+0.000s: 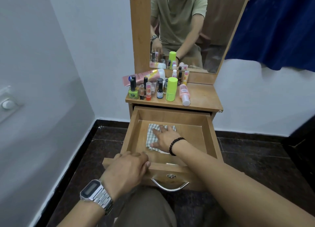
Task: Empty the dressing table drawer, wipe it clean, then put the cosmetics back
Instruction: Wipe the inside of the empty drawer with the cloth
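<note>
We reach our right hand forward and down into the open drawer, the arm stretched long from the lower right, a black bead bracelet round the wrist. The fingers lie spread and nearly straight, palm down, pressing flat on a checked cloth; nothing is curled round it. The cloth sits on the drawer's floor toward its left rear part, crumpled at the near edge where a white corner shows beside the wrist.

Our left hand rests on the drawer's front edge at its left end, knuckles up, fingers bent over the rim and gripping it, the thumb lying along the top. A metal digital watch sits on that wrist.

The drawer is pulled well out toward us, light wood inside, and holds only the cloth and our hand. Its front face carries a curved metal handle below a small round lock.

Behind the drawer, on the dressing table top, the cosmetics stand crowded at the left half: nail polish bottles, a lime green stick, a pink tube lying at the back, and a small pink bottle lying on its side at the right of the group.
</note>
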